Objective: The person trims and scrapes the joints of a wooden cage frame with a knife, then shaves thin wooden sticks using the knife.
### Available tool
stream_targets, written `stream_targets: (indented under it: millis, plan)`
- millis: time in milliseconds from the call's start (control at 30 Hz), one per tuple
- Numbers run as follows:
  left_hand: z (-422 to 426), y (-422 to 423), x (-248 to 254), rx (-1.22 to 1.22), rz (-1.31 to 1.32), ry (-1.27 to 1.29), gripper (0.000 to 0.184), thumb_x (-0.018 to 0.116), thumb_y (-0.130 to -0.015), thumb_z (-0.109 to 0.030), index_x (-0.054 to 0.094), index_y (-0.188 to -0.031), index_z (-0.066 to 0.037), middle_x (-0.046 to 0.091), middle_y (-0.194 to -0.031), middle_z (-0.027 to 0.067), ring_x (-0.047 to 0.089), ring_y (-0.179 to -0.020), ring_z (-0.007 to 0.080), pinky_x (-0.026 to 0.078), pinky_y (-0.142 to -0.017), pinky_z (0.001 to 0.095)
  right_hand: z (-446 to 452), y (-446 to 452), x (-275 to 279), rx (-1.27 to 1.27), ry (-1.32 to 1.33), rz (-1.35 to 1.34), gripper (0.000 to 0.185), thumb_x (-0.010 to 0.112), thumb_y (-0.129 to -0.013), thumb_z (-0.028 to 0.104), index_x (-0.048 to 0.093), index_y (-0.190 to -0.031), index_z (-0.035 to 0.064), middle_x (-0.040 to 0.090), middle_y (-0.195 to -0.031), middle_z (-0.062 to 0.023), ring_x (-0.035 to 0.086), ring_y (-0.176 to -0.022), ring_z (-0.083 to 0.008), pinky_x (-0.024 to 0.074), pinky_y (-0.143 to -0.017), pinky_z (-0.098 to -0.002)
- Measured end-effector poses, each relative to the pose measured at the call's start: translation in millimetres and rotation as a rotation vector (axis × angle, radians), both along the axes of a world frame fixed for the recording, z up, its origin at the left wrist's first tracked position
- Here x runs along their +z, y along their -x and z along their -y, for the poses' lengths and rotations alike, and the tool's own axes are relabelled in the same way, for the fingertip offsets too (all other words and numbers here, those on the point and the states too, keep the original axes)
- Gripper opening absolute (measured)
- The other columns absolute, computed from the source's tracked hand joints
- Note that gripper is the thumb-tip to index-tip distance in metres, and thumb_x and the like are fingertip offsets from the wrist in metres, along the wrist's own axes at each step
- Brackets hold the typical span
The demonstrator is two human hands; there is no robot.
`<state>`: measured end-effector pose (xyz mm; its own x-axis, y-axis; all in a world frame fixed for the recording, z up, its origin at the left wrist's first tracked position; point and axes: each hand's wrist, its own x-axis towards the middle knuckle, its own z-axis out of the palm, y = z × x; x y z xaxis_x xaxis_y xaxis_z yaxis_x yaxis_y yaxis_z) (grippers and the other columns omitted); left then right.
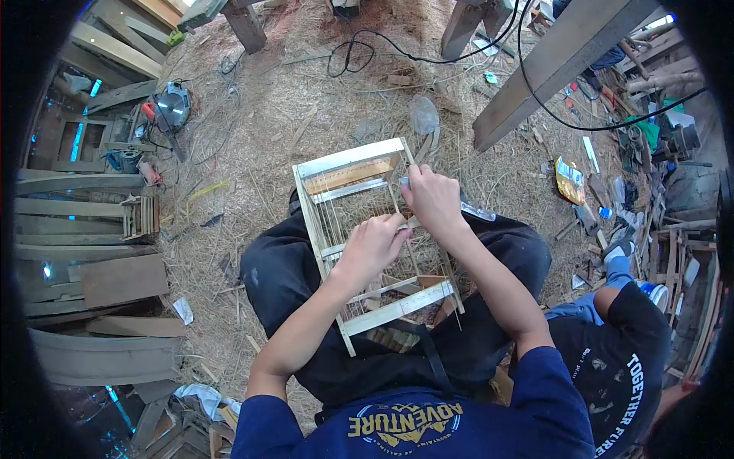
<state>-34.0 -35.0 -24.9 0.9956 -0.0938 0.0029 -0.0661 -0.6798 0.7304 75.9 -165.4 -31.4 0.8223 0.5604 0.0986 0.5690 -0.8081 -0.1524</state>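
Observation:
A light wooden cage frame (399, 307), strung with thin upright sticks, lies across my lap and tilts slightly. My left hand (372, 246) reaches over its middle, with the fingers closed around a wooden crossbar (413, 222). Just beyond and to the right, my right hand (434, 200) is closed at the frame's right side. A small greyish end shows by its fingertips, but what it holds is mostly hidden. Near my right wrist, a shiny clear item (479, 212) rests on my right leg.
Straw and shavings cover the ground (267, 99). A circular saw (173, 105) lies at upper left, beside stacked boards (122, 283). A wooden post (550, 73) and black cable (428, 59) stretch across the top. A co-worker (612, 359) sits close at right; a yellow packet (569, 180) lies beyond.

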Motion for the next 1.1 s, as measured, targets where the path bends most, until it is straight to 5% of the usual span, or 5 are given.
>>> stream_targets:
  millis: [467,1100]
  plan:
    - [6,-3,7,-0.111,0.004,-0.107,0.021,0.065,-0.095,-0.022,0.07,-0.099,-0.002,0.068,-0.088,0.0167,0.068,-0.078,0.0379,0.056,-0.072,0.0473,13,-6,-22,0.117,-0.002,0.057,0.013,0.064,-0.087,0.014,0.06,-0.092,0.0036,0.069,-0.079,-0.0132,0.073,-0.068,-0.0273,0.0559,-0.055,-0.038]
    - [0,2,5,-0.12,0.074,-0.132,0.022,0.062,-0.097,-0.02,0.066,-0.097,0.001,0.065,-0.081,0.0172,0.066,-0.073,0.0393,0.055,-0.065,0.0489,-3,-8,-25,0.13,-0.124,0.023,0.017,0.067,-0.085,0.015,0.056,-0.091,0.0046,0.067,-0.083,-0.0136,0.07,-0.068,-0.0321,0.053,-0.057,-0.0418]
